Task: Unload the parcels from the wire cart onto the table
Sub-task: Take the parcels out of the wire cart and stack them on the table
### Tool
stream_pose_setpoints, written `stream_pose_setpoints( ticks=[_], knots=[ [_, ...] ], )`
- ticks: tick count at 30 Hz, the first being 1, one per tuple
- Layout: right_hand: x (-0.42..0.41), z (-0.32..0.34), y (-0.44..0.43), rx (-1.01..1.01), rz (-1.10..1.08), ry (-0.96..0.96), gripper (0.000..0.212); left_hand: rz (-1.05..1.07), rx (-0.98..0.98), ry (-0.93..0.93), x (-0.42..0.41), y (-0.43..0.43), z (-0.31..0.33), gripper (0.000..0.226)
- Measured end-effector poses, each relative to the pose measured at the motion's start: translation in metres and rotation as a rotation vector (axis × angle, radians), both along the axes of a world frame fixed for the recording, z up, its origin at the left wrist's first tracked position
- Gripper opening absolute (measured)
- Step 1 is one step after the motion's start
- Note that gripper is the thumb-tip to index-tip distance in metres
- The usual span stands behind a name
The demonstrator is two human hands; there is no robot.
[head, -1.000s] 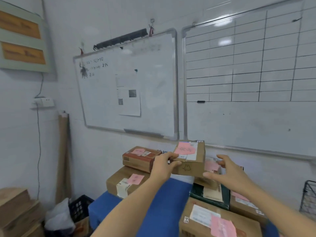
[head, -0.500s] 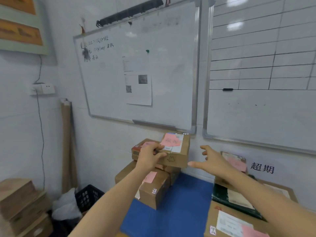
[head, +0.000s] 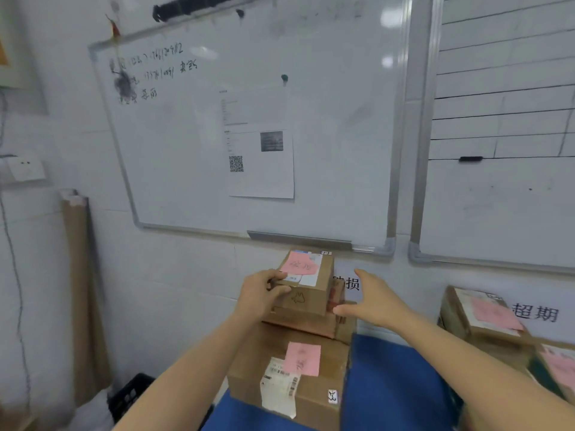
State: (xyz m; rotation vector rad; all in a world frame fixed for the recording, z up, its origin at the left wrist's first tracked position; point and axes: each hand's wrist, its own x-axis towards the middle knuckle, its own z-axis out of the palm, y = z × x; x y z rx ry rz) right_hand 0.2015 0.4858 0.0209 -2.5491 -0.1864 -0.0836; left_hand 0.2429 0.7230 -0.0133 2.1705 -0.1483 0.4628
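A small cardboard parcel (head: 311, 284) with a pink note on its lid sits on top of a stack of two larger parcels at the table's left end. My left hand (head: 264, 293) grips its near left corner, thumb on the lid. My right hand (head: 370, 298) hovers just to the right of the parcel with fingers spread, holding nothing. Below lie a flat brown parcel (head: 308, 325) and a big parcel (head: 292, 374) with a pink note and a white label. The table (head: 395, 387) has a blue top. The wire cart is out of view.
More parcels with pink notes (head: 485, 318) are stacked at the right of the table against the wall. Two whiteboards (head: 249, 119) hang above. A cardboard roll (head: 81, 275) leans at the left, and a black crate (head: 130, 396) stands on the floor beside the table.
My left hand has carried the small parcel leftwards and set it on the stack at the table's left end. My right hand has come off it and stays spread beside it.
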Motion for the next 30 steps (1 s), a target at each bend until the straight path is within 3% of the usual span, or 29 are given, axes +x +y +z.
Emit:
stream_pose_setpoints(
  ticks=[4, 16, 22, 30],
  knots=[
    [0.02, -0.004, 0.036, -0.091, -0.037, -0.02, 0.109, -0.003, 0.038, -0.017, 0.032, 0.034, -0.007, 0.031],
    [0.074, -0.023, 0.125, -0.091, -0.009, -0.042, 0.081, -0.1, -0.037, 0.034, 0.09, 0.061, -0.041, 0.033],
    [0.092, -0.031, 0.132, -0.143, -0.059, -0.064, 0.051, -0.134, -0.055, 0.027, 0.099, 0.066, -0.045, 0.033],
    [0.098, -0.029, 0.127, -0.162, -0.058, -0.039, 0.053, -0.176, 0.095, 0.016, 0.097, 0.069, -0.038, 0.038]
  ],
)
